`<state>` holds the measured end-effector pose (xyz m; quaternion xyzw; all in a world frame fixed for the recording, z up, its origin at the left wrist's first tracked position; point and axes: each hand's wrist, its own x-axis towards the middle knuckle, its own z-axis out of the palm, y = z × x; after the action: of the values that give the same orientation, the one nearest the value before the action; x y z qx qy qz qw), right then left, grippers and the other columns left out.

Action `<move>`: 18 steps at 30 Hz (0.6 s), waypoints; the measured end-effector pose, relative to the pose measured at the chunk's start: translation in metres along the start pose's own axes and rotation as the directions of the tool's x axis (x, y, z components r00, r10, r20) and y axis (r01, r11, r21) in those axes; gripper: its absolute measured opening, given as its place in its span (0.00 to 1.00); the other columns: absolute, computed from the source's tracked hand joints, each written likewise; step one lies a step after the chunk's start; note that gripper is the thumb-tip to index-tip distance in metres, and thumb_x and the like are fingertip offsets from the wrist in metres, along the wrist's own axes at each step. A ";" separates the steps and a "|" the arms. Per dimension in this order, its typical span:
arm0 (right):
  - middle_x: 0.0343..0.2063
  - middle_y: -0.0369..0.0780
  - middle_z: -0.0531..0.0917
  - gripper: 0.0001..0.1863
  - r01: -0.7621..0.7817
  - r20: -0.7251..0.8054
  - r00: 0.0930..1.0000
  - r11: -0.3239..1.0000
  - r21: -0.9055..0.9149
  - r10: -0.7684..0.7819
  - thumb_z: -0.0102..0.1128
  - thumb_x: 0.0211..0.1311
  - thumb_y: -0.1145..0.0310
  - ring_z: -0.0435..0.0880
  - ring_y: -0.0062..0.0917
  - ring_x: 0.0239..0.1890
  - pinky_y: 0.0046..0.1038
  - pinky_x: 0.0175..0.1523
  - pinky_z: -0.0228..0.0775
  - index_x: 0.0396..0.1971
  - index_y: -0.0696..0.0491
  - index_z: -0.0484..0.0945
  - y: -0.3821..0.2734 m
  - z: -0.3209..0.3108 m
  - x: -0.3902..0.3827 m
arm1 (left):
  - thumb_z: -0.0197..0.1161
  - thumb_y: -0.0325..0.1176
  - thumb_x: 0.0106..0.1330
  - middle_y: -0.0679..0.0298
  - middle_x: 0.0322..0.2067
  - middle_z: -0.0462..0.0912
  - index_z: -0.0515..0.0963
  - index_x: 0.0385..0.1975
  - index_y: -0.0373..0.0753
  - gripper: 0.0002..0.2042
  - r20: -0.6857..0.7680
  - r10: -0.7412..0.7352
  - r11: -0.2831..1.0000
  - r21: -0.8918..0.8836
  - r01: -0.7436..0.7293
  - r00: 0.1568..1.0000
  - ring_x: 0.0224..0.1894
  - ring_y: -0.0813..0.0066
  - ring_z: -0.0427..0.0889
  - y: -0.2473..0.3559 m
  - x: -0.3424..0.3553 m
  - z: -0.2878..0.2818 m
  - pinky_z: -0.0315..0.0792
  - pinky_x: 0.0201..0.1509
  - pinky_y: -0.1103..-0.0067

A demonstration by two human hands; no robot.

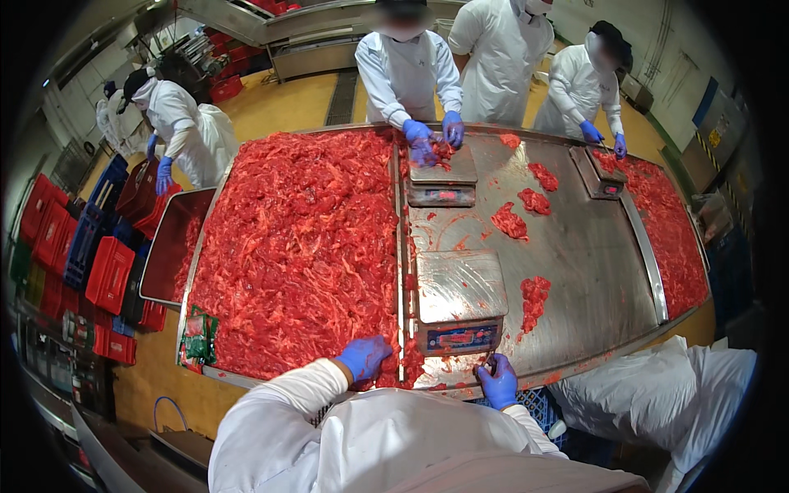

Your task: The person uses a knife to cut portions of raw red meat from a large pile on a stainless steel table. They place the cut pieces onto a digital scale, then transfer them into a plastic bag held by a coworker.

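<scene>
My left hand (366, 358), in a blue glove, rests on the near right edge of a big heap of raw sliced meat (300, 246). Its fingertips point into the meat, so their grip is hidden. Close to the table's front edge, my right hand (498, 384), also gloved in blue, has thumb and fingers pinched around a small dark thing (491, 363) I cannot make out. Just beyond it stands a steel scale (462, 287) with bare plate and a display facing me. Meat scraps lie along the metal divider (401, 271) between my hands.
Loose meat portions (534, 301) lie on the steel table (588, 271). Across it, two co-workers in white use other scales (441, 191); a third stands behind. Another bends over crates (111, 271) at left. A white-clad person (657, 394) is close on my right. A green packet (198, 335) sits at the left corner.
</scene>
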<state>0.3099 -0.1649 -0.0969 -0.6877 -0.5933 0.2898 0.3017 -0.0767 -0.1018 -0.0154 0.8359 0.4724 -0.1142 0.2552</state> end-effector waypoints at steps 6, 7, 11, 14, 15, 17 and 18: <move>0.41 0.47 0.86 0.26 0.050 0.022 0.999 0.989 -0.141 -0.048 0.75 0.56 0.59 0.87 0.38 0.42 0.37 0.50 0.79 0.50 0.58 0.79 0.002 -0.009 -0.008 | 0.64 0.33 0.63 0.50 0.46 0.80 0.80 0.45 0.43 0.11 -0.295 -0.027 0.999 -0.050 0.013 0.955 0.48 0.47 0.85 0.015 -0.012 -0.031 0.81 0.48 0.57; 0.41 0.47 0.86 0.26 0.089 0.011 0.996 0.985 -0.145 -0.088 0.75 0.56 0.59 0.87 0.39 0.42 0.37 0.50 0.79 0.50 0.58 0.79 0.006 -0.005 -0.007 | 0.63 0.33 0.63 0.50 0.46 0.80 0.80 0.45 0.42 0.11 -0.226 -0.025 1.000 -0.017 0.021 0.974 0.48 0.47 0.85 0.007 -0.010 -0.014 0.81 0.48 0.58; 0.46 0.48 0.86 0.29 0.067 0.056 0.997 0.986 -0.152 -0.059 0.75 0.57 0.54 0.86 0.43 0.49 0.40 0.55 0.77 0.54 0.55 0.79 0.012 -0.003 -0.004 | 0.61 0.31 0.62 0.50 0.45 0.79 0.80 0.44 0.42 0.11 -0.187 0.040 0.999 0.011 -0.038 0.982 0.47 0.47 0.84 -0.007 0.007 0.010 0.81 0.46 0.59; 0.47 0.48 0.85 0.30 0.053 0.073 0.997 0.973 -0.223 -0.038 0.75 0.57 0.53 0.85 0.44 0.50 0.41 0.56 0.77 0.54 0.55 0.79 -0.001 -0.011 -0.006 | 0.61 0.29 0.61 0.50 0.44 0.78 0.79 0.44 0.43 0.11 -0.367 0.034 0.997 -0.055 -0.058 0.930 0.47 0.46 0.84 0.014 -0.005 -0.046 0.81 0.45 0.58; 0.46 0.48 0.85 0.31 0.058 0.054 0.997 0.972 -0.227 -0.047 0.75 0.56 0.52 0.85 0.45 0.50 0.42 0.57 0.76 0.55 0.55 0.79 0.005 -0.010 -0.007 | 0.61 0.29 0.61 0.50 0.44 0.78 0.79 0.44 0.43 0.11 -0.394 0.010 0.996 -0.082 -0.046 0.919 0.48 0.46 0.84 0.018 -0.006 -0.060 0.81 0.45 0.58; 0.47 0.48 0.85 0.31 0.084 0.065 0.995 0.975 -0.205 -0.072 0.76 0.56 0.52 0.85 0.44 0.50 0.41 0.57 0.77 0.56 0.54 0.79 -0.001 -0.008 -0.005 | 0.62 0.31 0.61 0.48 0.46 0.79 0.80 0.44 0.43 0.12 -0.424 -0.068 0.995 -0.093 0.031 0.903 0.48 0.45 0.84 0.011 -0.002 -0.046 0.81 0.46 0.57; 0.47 0.48 0.85 0.32 0.098 0.072 0.994 0.976 -0.192 -0.085 0.76 0.56 0.52 0.85 0.44 0.50 0.41 0.57 0.77 0.56 0.54 0.79 -0.005 -0.006 -0.005 | 0.62 0.31 0.60 0.48 0.46 0.79 0.80 0.45 0.43 0.12 -0.328 -0.080 0.996 -0.062 0.063 0.941 0.48 0.45 0.84 0.002 0.002 -0.026 0.80 0.47 0.57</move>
<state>0.3105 -0.1693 -0.0886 -0.6765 -0.6592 0.2373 0.2269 -0.0756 -0.0868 0.0063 0.8188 0.5412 0.0299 0.1893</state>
